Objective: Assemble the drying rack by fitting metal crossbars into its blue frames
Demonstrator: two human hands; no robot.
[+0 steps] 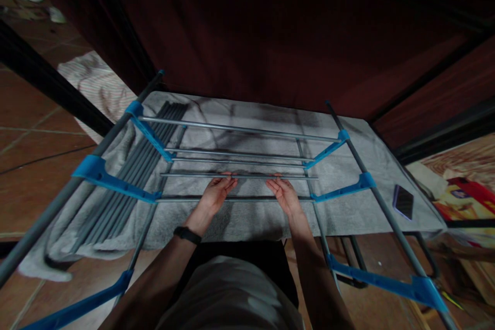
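Observation:
My left hand [220, 193] and my right hand [283, 194] both grip one loose grey metal tube [251, 176], fingers curled round it near its middle. The tube lies level, crosswise inside a rack frame of grey poles and blue plastic brackets. A blue bracket [116, 181] stands left of my hands and another blue bracket [344, 188] to the right. Below the held tube, a fixed crossbar [247, 199] spans between these brackets. Farther off, several more crossbars, including the far crossbar [240, 128], join the two sides.
Several loose grey tubes [135, 175] lie side by side at the left of the towel-covered table [371, 165]. A phone [403, 202] rests on the towel at right. Lower blue brackets [386, 281] jut out near me. Dark red cloth [251, 31] hangs behind.

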